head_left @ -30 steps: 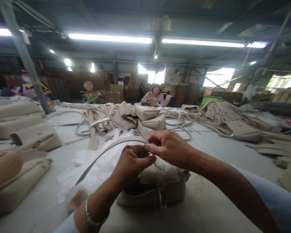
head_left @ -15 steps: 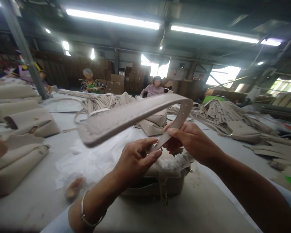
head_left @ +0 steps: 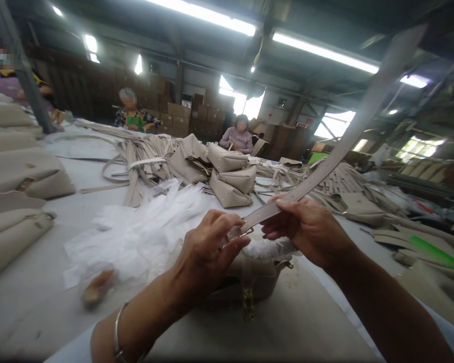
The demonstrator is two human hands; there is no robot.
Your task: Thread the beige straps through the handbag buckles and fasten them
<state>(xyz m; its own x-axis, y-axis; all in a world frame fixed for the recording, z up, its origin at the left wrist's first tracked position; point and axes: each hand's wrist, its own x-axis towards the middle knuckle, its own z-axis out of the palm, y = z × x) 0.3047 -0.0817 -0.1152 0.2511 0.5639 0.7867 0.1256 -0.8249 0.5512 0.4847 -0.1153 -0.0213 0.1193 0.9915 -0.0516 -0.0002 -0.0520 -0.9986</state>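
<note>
A long beige bag strap (head_left: 323, 171) runs from between my hands up to the far right. My left hand (head_left: 211, 242) pinches its lower end at a metal buckle (head_left: 245, 232). My right hand (head_left: 306, 222) grips the strap a little further along, thumb on top. Just below my hands a beige handbag (head_left: 259, 282) rests on the table, with white stuffing (head_left: 268, 248) at its top and a gold clasp (head_left: 248, 305) hanging at its front. My left forearm and hand hide part of the bag.
Crumpled white tissue (head_left: 136, 237) and a plastic-wrapped brown item (head_left: 98, 287) lie left of the bag. Beige bags (head_left: 26, 169) line the left side; more bags (head_left: 232, 176) and bundled straps (head_left: 147, 156) lie ahead. Several people sit beyond, one in mauve (head_left: 236, 138).
The strap's free end has swung from the left over to the upper right and now stretches out nearly straight. Both hands still hold the buckle end. The view has shifted slightly.
</note>
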